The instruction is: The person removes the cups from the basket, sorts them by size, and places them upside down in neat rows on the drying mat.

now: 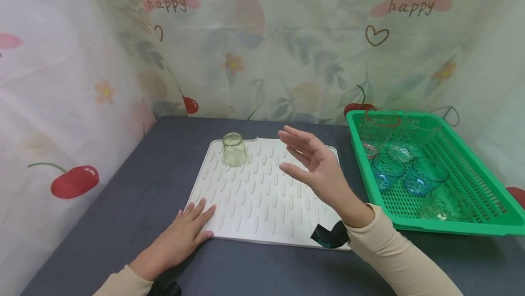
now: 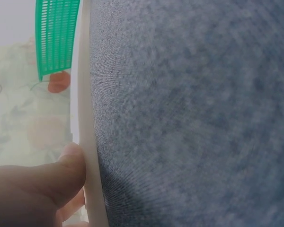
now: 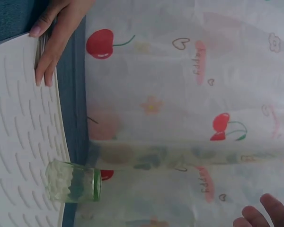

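An upside-down pale green glass (image 1: pixel 234 151) stands near the back left corner of a white draining mat (image 1: pixel 262 196) with raised ridges. Spread fingers of my left hand (image 1: pixel 182 237) rest on the mat's front left corner; in the left wrist view the thumb (image 2: pixel 72 165) lies against the mat's edge. Above the mat's right half, my right hand (image 1: pixel 313 164) is raised with its fingers extended and holds nothing. It is to the right of the glass, apart from it. The right wrist view shows the glass (image 3: pixel 73 182) and only some right fingertips (image 3: pixel 270 213).
At the right stands a green perforated basket (image 1: pixel 488 168) with several clear and blue glasses, among them a blue glass (image 1: pixel 425 175) and a clear handled glass (image 1: pixel 418 136). A dark grey cloth (image 1: pixel 135 196) covers the table. Patterned curtains (image 1: pixel 287 50) enclose the back and sides.
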Tool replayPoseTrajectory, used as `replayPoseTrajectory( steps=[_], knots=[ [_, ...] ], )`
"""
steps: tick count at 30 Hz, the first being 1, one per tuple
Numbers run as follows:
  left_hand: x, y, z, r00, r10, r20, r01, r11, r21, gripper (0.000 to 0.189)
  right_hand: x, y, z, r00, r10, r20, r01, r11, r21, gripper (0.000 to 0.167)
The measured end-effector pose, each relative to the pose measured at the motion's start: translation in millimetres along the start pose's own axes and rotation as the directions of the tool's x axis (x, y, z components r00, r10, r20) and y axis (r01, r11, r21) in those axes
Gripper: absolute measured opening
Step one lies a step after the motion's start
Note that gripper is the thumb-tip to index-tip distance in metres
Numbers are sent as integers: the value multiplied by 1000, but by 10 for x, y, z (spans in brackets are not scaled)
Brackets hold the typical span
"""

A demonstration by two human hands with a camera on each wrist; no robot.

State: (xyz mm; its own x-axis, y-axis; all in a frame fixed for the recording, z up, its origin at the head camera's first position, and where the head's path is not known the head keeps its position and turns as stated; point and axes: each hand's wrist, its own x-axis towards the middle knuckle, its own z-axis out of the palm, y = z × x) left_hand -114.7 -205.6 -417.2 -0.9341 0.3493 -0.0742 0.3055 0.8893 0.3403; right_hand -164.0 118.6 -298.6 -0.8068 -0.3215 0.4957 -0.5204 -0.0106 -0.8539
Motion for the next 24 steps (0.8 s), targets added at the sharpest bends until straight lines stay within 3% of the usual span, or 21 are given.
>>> replayPoseTrajectory(
  steps=[9, 19, 24],
  knots=[
    [-10, 4, -10, 1000, -3, 21, 3, 1000, -6, 60, -472, -131, -440, 992, -115, -51, 111, 992, -67, 61],
    [-6, 15, -21, 1000, -11, 24, 11, 1000, 0, 60, -909, -165, -1042, 969, -98, -225, 102, 995, 4, 61],
    [6, 5, -12, 999, -15, 30, 15, 1000, -2, 60, -1092, -202, -1309, 948, -99, -303, 96, 995, -25, 59]
  ],
)
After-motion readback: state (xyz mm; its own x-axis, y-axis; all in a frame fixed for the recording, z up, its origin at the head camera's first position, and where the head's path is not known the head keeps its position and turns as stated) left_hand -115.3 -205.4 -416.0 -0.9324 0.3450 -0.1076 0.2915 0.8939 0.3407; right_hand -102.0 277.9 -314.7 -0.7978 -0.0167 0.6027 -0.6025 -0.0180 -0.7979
